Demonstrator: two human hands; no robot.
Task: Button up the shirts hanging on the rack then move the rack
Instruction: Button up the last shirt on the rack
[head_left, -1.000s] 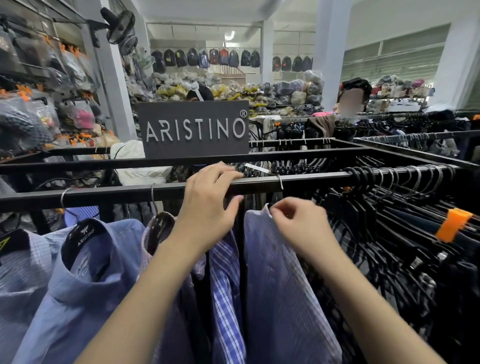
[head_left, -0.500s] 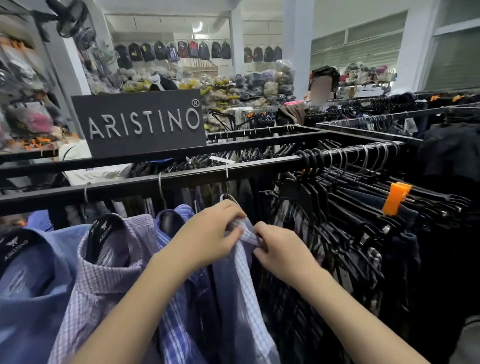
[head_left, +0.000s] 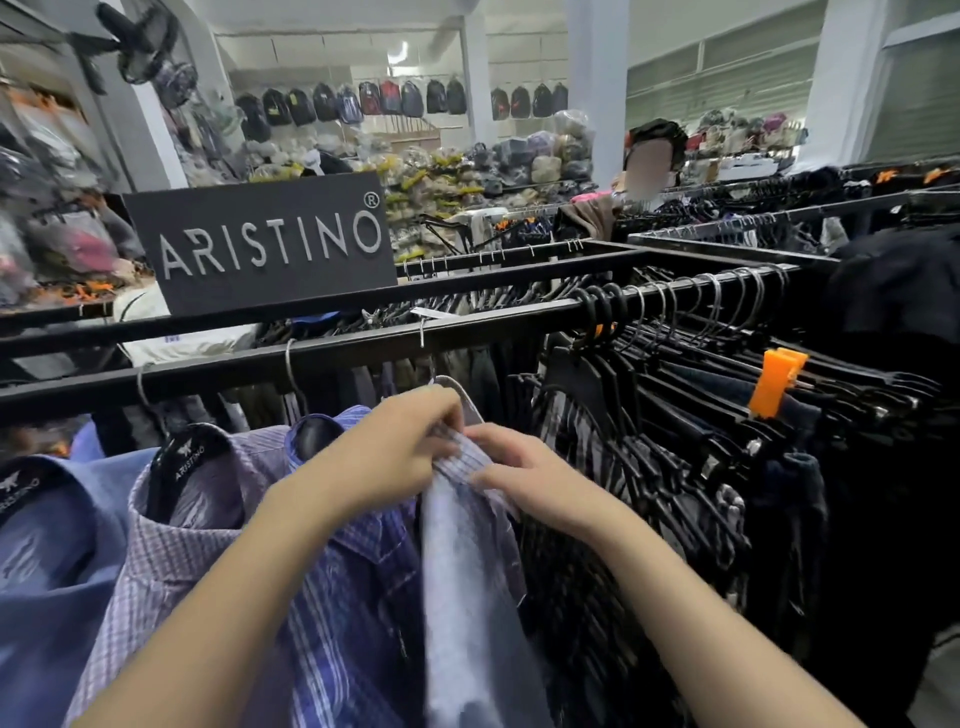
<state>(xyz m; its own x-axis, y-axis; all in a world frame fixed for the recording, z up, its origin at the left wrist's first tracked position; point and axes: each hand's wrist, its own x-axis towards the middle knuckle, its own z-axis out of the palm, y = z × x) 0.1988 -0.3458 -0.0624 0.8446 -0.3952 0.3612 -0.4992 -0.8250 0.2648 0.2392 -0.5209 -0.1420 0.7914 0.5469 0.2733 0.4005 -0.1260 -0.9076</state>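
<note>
Under the rack rail (head_left: 337, 358) hang a blue shirt (head_left: 47, 545), a checked shirt (head_left: 171, 545) and a plaid shirt (head_left: 337, 597), crowded together. The left hand (head_left: 395, 452) pinches the pale shirt (head_left: 467, 571) at its collar edge, and the right hand (head_left: 524, 478) grips the facing edge. Farther right, black hangers (head_left: 675, 415) pack the rail.

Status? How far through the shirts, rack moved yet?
Done: nothing I can confirm; the lilac checked shirt and blue plaid shirt to the left don't show their buttons. In hand: left hand and right hand both pinch the pale striped shirt just below its collar. Left: any other shirts, then moving the rack; neither hand is on it.
</note>
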